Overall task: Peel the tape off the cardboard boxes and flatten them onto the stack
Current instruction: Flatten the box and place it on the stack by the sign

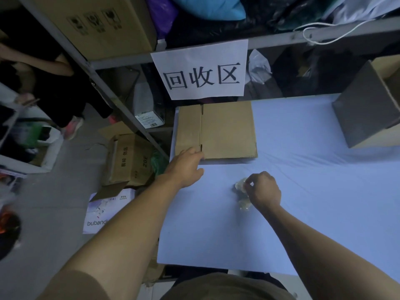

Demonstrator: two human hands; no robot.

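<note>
One flattened brown corrugated cardboard box (218,132) lies on the pale blue cloth-covered table (303,191), at its far left corner just below a white paper sign with three large black characters (202,70); whether more sheets lie under it cannot be told. It lies flat, with a fold line running front to back and two small notches along that line, one at each end. One crumpled wad of clear peeled tape (242,194) sits on the cloth nearer the person, well apart from the flat box. The left hand (186,164) rests on the near left corner of the flattened box, fingers curled over its edge. The right hand (263,190) has its fingers curled and pinches the wad of tape. One upright box with a dark grey side (365,107) stands at the far right of the table. Off the table's left edge, a grey metal shelf post (104,83) slants down, and on the floor beside it stand one open brown carton (127,159) and one white printed carton (101,211).
</note>
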